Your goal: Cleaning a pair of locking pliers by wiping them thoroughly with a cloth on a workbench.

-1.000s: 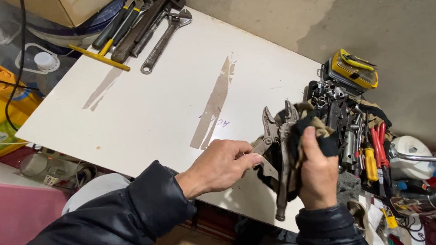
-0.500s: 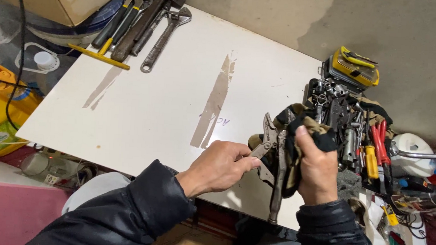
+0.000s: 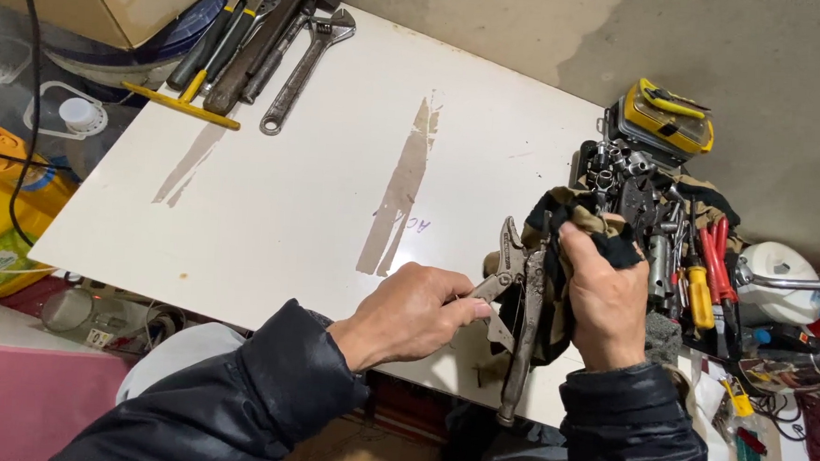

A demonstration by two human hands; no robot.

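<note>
My left hand [image 3: 417,313] grips the handle of metal locking pliers [image 3: 522,302] over the near right edge of a white board [image 3: 339,161]. The pliers' jaws point up and away, and the long handles hang past the board's front edge. My right hand [image 3: 603,301] clutches a dark and tan rag [image 3: 570,215], which it presses against the right side of the pliers. Both arms wear dark padded sleeves.
Several wrenches and a yellow T-handle tool [image 3: 251,44] lie at the board's far left corner. A heap of sockets, screwdrivers and pliers [image 3: 671,244] and a yellow case [image 3: 666,118] sit at the right. Cardboard box and plastic containers [image 3: 23,117] stand at the left.
The pliers have turned slightly between my hands, and the rag has shifted along them. Both hands stay at the board's near right edge.
</note>
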